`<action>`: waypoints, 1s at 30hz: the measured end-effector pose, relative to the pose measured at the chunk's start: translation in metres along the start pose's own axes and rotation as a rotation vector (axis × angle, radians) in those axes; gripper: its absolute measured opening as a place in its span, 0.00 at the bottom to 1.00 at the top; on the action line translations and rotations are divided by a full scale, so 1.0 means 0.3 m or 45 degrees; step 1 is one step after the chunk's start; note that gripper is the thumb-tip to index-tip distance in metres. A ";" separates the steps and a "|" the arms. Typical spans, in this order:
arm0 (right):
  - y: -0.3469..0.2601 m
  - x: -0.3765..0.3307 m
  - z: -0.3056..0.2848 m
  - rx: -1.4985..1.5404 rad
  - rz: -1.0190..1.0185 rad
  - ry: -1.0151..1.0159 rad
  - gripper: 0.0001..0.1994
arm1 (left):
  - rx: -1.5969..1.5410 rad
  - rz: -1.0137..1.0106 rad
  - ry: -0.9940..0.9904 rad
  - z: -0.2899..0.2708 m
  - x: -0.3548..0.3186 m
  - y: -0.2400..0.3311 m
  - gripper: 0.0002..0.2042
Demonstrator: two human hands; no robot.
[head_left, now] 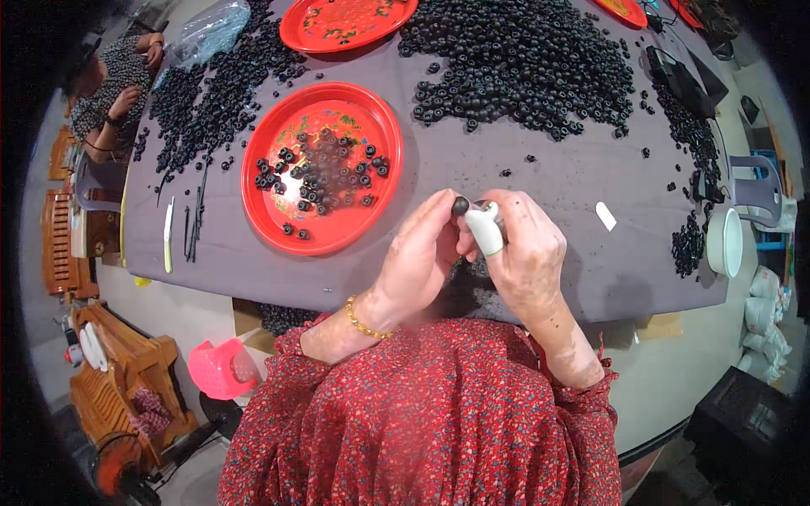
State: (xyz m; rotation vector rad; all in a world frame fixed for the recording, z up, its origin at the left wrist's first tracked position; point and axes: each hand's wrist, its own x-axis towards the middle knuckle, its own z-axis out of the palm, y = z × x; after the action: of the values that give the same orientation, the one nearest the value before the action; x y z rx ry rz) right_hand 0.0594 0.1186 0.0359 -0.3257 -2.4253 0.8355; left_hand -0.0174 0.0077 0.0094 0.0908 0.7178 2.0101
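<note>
My left hand (419, 249), with a yellow beaded bracelet (368, 320) at the wrist, pinches a small round black piece (460, 205) between thumb and fingers. Close against it, my right hand (530, 244) is closed. A white, smooth piece with a green edge (484, 231) lies on or wraps its forefinger; I cannot tell which. Whatever the right fingertips grip is mostly hidden. Both hands are above the table's near edge. To their left stands a red round tray (255, 202) with a patterned bottom, holding several small black pieces with pale ringed openings (321, 169).
Heaps of similar black pieces (523, 67) cover the far side of the grey tablecloth (211, 253). A second red tray (291, 38) stands behind. A white-and-green strip (169, 236) lies left, a white flat piece (606, 216) right. A pale bowl (724, 242) sits at the right edge. Another person (114, 93) sits far left.
</note>
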 end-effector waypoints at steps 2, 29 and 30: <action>-0.001 -0.003 0.010 -0.096 -0.042 0.060 0.10 | 0.071 0.034 -0.030 0.000 -0.005 -0.004 0.12; 0.027 -0.009 0.030 -0.206 -0.206 0.116 0.15 | 0.179 0.125 0.080 0.019 -0.044 -0.035 0.12; 0.027 -0.011 0.029 -0.205 -0.205 0.116 0.15 | 0.179 0.123 0.080 0.017 -0.046 -0.035 0.12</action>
State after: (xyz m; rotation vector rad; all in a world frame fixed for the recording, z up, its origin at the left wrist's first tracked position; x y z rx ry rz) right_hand 0.0574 0.1192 0.0238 -0.2202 -2.4012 0.5455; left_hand -0.0001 0.0025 0.0111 0.1479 0.9107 2.0600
